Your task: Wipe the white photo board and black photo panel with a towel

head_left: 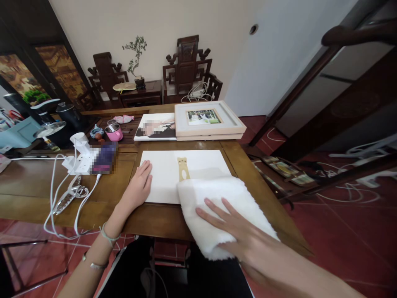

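A white rectangular panel lies flat at the table's near edge, with a gold-coloured bracket on its face. My left hand rests flat on the panel's left side, its fingers stretched out and holding nothing. A white fluffy cloth covers the panel's near right part and hangs past the table edge. My right hand holds the cloth, fingers spread over its top and the thumb at its near fold. The bracket's lower end is hidden under the cloth.
Behind the panel are stacked light-wood picture frames and a photo panel. On the left stand a power strip with white cables, a clear hair claw and a pink cup. The wooden table ends close in front.
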The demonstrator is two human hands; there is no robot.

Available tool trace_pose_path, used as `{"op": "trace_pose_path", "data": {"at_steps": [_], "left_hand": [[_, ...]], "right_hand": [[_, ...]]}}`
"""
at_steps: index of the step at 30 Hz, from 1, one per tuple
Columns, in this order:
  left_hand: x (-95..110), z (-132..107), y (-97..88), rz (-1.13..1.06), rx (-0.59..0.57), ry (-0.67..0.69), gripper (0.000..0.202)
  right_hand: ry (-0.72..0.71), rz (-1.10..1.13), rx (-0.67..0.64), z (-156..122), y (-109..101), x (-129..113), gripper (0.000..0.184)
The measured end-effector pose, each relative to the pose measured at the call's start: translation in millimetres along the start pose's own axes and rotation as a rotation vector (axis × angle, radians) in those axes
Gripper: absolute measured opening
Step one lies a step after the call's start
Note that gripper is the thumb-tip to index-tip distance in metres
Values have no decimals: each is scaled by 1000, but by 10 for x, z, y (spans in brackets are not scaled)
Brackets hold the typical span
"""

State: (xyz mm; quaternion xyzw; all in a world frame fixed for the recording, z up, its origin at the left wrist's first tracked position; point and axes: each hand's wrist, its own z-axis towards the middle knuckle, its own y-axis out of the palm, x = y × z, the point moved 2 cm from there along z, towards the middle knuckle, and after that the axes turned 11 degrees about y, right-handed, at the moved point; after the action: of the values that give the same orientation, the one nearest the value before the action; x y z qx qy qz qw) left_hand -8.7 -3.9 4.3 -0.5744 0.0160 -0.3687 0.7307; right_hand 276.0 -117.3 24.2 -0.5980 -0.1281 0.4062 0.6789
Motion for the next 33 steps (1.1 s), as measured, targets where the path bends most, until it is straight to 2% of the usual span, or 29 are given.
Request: {"op": "trace_pose_path", "data": {"at_steps": [2, 4, 7, 11, 13, 15, 17, 19, 23, 27, 30, 33], "left_hand": [[-3, 2, 1, 5, -1, 1, 47], [-1, 3, -2, 10, -7, 1, 47], [8, 2, -10, 9, -8, -1, 47], [15, -5, -18, -5, -4, 1, 47], [12, -9, -19, -6, -5, 0, 47], [8, -10, -19, -5, -4, -1, 47], [4, -9, -16, -3, -6, -1, 47], [3, -7, -12, -1, -7, -3, 47], [5, -3, -3, 2, -3, -7, 47], [12, -3, -1, 3, -12, -12, 47], [17, -4, -7, 8, -23, -12, 48], [22, -2, -15, 6, -34, -18, 48]], "right_hand": [[-17, -3, -36, 7, -45, -19, 46], [-7, -14, -85, 131, -96, 55, 53], [63, -30, -147, 493, -126, 307, 65], [159, -73, -153, 1098, -75, 689, 67], [197, -105, -142, 1329, -42, 795, 66], [216, -137, -130, 1442, -14, 808, 65], [206, -160, -113, 1418, 11, 730, 65], [172, -176, -94, 1267, 38, 575, 64], [62, -145, -63, 748, 78, 134, 58], [-29, -95, -27, 315, 51, -235, 40], [-35, -70, -82, 273, 12, -282, 42], [49, -70, -142, 520, -22, -86, 60]]}}
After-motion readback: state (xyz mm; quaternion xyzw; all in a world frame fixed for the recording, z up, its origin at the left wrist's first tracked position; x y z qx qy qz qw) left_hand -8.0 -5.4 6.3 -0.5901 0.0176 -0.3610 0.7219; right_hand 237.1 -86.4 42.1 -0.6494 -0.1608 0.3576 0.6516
